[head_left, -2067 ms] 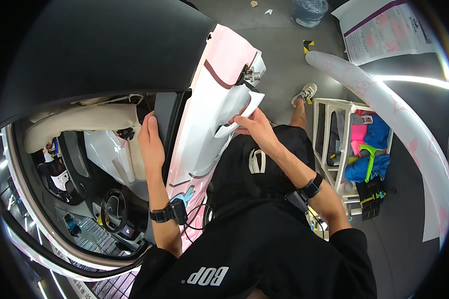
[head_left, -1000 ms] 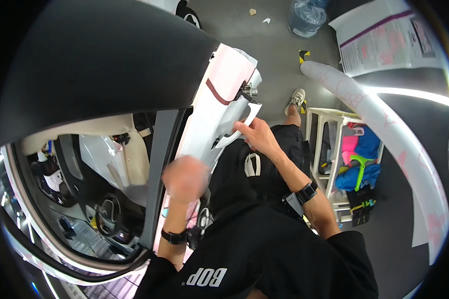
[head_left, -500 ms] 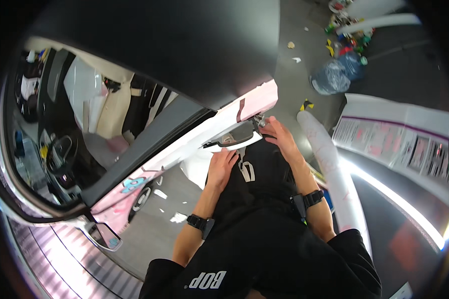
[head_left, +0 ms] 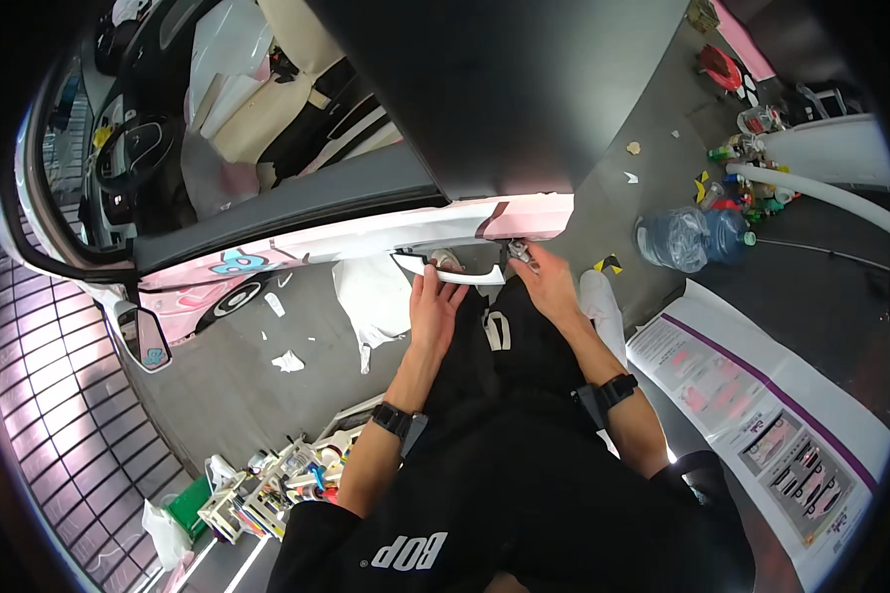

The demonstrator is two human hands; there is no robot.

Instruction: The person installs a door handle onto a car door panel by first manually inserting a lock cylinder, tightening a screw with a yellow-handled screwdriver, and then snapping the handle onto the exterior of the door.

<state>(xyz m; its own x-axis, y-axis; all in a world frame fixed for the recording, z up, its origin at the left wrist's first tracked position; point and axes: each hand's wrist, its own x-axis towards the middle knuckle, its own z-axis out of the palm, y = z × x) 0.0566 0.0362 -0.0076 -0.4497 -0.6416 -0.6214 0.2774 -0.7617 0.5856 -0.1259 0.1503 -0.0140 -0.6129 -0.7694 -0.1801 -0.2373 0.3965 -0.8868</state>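
Note:
A white car door handle (head_left: 473, 278) stands out from the pink and white door panel (head_left: 445, 225) in front of me. My left hand (head_left: 433, 308) grips it from below near its left part, fingertips against the white bar. At the handle's right end my right hand (head_left: 548, 285) is closed, its fingertips pinching at a small silver-grey part (head_left: 518, 251) set by the panel. My right fingers partly hide that part, so its exact shape cannot be told.
Above the door are the car's open window and cabin, with a steering wheel (head_left: 136, 150). A side mirror (head_left: 143, 331) juts out at left. White sheeting (head_left: 371, 296) and scraps lie on the floor. Right are a large water bottle (head_left: 697, 239) and a printed sheet (head_left: 752, 415); lower left, a tool cart (head_left: 282, 484).
My view has turned, so the door runs more level. My right fingers, spread beside the handle's end before, now close on the small silver-grey part. The left hand stays on the handle.

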